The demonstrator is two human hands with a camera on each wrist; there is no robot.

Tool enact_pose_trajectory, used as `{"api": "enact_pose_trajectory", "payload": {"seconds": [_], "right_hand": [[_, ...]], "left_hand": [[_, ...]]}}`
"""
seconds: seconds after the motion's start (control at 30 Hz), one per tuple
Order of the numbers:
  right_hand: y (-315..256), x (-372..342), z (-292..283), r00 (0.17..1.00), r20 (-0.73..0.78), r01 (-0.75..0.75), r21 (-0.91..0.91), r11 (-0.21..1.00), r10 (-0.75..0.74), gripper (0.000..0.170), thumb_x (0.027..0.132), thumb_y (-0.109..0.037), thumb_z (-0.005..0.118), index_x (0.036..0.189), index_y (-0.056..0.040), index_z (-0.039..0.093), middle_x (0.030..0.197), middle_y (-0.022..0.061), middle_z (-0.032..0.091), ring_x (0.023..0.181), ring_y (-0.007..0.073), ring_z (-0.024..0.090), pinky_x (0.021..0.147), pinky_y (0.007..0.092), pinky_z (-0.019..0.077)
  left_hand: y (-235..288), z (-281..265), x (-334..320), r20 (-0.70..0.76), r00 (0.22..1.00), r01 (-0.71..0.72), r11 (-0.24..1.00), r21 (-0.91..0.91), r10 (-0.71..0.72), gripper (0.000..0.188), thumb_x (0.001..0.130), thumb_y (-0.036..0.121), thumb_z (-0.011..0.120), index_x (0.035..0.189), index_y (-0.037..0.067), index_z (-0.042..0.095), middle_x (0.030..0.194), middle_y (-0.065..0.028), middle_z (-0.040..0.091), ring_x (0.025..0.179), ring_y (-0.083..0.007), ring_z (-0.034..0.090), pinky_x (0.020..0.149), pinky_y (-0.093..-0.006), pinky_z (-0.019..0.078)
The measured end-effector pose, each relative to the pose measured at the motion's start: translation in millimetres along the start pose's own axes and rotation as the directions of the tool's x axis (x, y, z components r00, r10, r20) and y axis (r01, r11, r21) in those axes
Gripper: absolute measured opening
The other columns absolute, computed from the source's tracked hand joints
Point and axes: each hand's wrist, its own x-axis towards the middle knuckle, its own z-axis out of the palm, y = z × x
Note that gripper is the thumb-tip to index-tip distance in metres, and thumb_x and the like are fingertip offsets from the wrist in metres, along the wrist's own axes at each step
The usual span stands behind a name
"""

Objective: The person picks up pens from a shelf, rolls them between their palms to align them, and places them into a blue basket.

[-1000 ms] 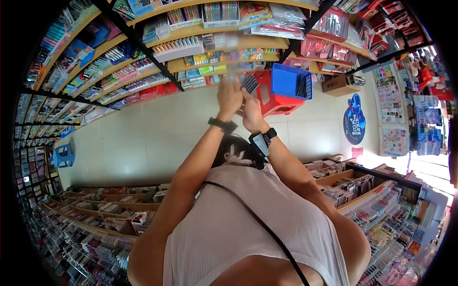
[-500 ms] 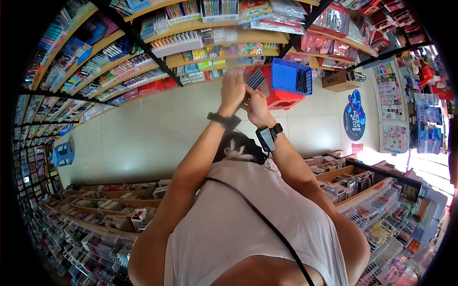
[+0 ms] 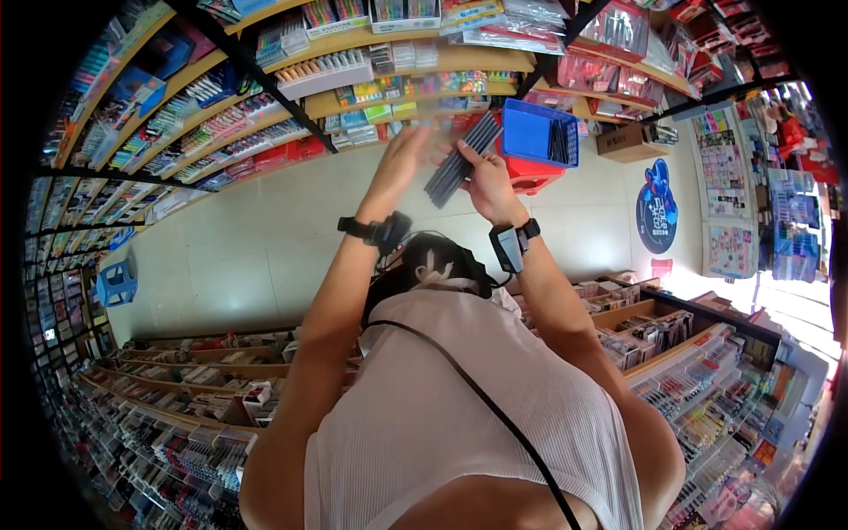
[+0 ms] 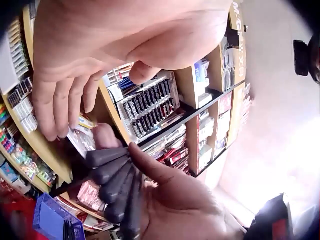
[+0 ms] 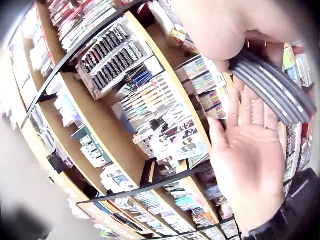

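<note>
In the head view my right hand [image 3: 491, 187] holds a fanned-out bundle of dark grey pens [image 3: 448, 180], thumb across the top. The left wrist view shows several rounded ends of these pens [image 4: 114, 177] spread below that thumb. White print runs along the pens [image 5: 272, 82] in the right wrist view. My left hand [image 3: 399, 170] is just left of the bundle, apart from it in the head view. Its palm is turned toward the pens, the fingers [image 4: 62, 107] extended with nothing in them.
A blue basket [image 3: 530, 132] with black pens [image 3: 558, 140] inside stands on a red stool [image 3: 528, 173] beyond my right hand. Stocked stationery shelves [image 3: 397, 84] run along the far side. Close to my body is another rack [image 3: 212, 380]. A cardboard box [image 3: 632, 143] sits farther right.
My hands, close together at the pens before, have drawn apart. My left hand has let go and shifted left. The pens, still in my right hand, now show more of their length, slanting down-left.
</note>
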Motion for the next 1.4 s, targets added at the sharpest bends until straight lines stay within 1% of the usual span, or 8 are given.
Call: {"api": "enact_pose_trajectory", "payload": {"seconds": [0.13, 0.37, 0.53, 0.6, 0.9, 1.13, 1.23, 1.4], "right_hand": [[-14, -3, -3, 0.995, 0.097, 0.000, -0.068, 0.998, 0.007, 0.024, 0.101, -0.023, 0.059, 0.114, -0.0024, 0.062, 0.106, 0.0085, 0.072, 0.100, 0.0210, 0.071, 0.086, 0.0408, 0.0582], [-33, -15, 1, 0.899, 0.344, -0.151, -0.335, 0.930, 0.270, 0.033, 0.099, -0.020, 0.062, 0.125, 0.0003, 0.060, 0.110, 0.0113, 0.072, 0.094, 0.0239, 0.073, 0.084, 0.0385, 0.0595], [-31, -30, 10, 0.837, 0.432, -0.136, -0.431, 0.892, 0.337, 0.031, 0.097, -0.021, 0.066, 0.119, -0.0003, 0.060, 0.108, 0.0107, 0.069, 0.092, 0.0283, 0.074, 0.072, 0.0325, 0.0625], [-25, -23, 6, 0.807, 0.421, -0.111, -0.582, 0.806, 0.415, 0.044, 0.095, -0.028, 0.068, 0.128, -0.0004, 0.061, 0.126, 0.0054, 0.060, 0.090, 0.0188, 0.073, 0.071, 0.0280, 0.0590], [-26, -28, 10, 0.776, 0.415, -0.087, -0.676, 0.732, 0.475, 0.048, 0.092, -0.034, 0.070, 0.123, 0.0014, 0.061, 0.110, 0.0099, 0.068, 0.093, 0.0164, 0.071, 0.069, 0.0283, 0.0565], [-36, -33, 3, 0.752, 0.486, -0.129, -0.553, 0.823, 0.445, 0.049, 0.099, -0.033, 0.063, 0.125, 0.0080, 0.059, 0.110, 0.0159, 0.071, 0.089, 0.0217, 0.073, 0.079, 0.0308, 0.0603], [-39, -44, 7, 0.922, 0.313, -0.082, -0.411, 0.908, 0.225, 0.041, 0.103, -0.028, 0.056, 0.119, 0.0094, 0.060, 0.097, 0.0178, 0.071, 0.088, 0.0287, 0.075, 0.077, 0.0331, 0.0615], [-41, -59, 20, 0.972, 0.235, 0.100, -0.383, 0.918, -0.008, 0.035, 0.104, -0.022, 0.054, 0.115, 0.0105, 0.062, 0.094, 0.0162, 0.071, 0.084, 0.0258, 0.075, 0.077, 0.0321, 0.0612]], "left_hand": [[-18, -17, -15, 0.185, 0.954, 0.254, 0.965, -0.072, -0.237, 0.052, 0.104, 0.053, 0.041, 0.118, 0.007, 0.060, 0.111, -0.0062, 0.068, 0.104, -0.0170, 0.062, 0.092, -0.0352, 0.0476], [-26, -25, -27, 0.354, 0.923, 0.306, 0.845, -0.439, -0.151, 0.053, 0.104, 0.047, 0.044, 0.131, 0.003, 0.057, 0.129, -0.0102, 0.060, 0.114, -0.0214, 0.059, 0.101, -0.0403, 0.0462], [0, -8, -40, 0.421, 0.901, 0.328, 0.808, -0.490, -0.110, 0.054, 0.104, 0.042, 0.045, 0.137, 0.000, 0.052, 0.136, -0.0123, 0.057, 0.120, -0.0234, 0.057, 0.104, -0.0397, 0.0439], [-1, -4, -40, 0.470, 0.876, 0.366, 0.784, -0.502, -0.109, 0.055, 0.104, 0.041, 0.045, 0.139, -0.002, 0.051, 0.137, -0.0133, 0.056, 0.122, -0.0236, 0.057, 0.105, -0.0386, 0.0432], [6, -3, -47, 0.563, 0.809, 0.429, 0.824, -0.370, -0.169, 0.050, 0.105, 0.035, 0.047, 0.140, -0.001, 0.052, 0.140, -0.0140, 0.056, 0.123, -0.0221, 0.057, 0.099, -0.0353, 0.0480], [-2, -15, -35, 0.320, 0.946, 0.208, 0.676, -0.707, 0.044, 0.043, 0.106, 0.029, 0.045, 0.137, 0.000, 0.047, 0.150, -0.0185, 0.044, 0.139, -0.0314, 0.044, 0.117, -0.0457, 0.0361], [20, -22, -36, 0.108, 0.976, -0.002, 0.503, -0.864, 0.189, 0.038, 0.107, 0.027, 0.040, 0.136, 0.003, 0.047, 0.154, -0.0178, 0.038, 0.146, -0.0322, 0.033, 0.122, -0.0562, 0.0262], [43, -24, -40, 0.012, 0.961, -0.134, 0.502, -0.854, 0.277, 0.038, 0.107, 0.027, 0.041, 0.137, 0.005, 0.047, 0.155, -0.0153, 0.037, 0.147, -0.0298, 0.031, 0.122, -0.0544, 0.0263]]}}
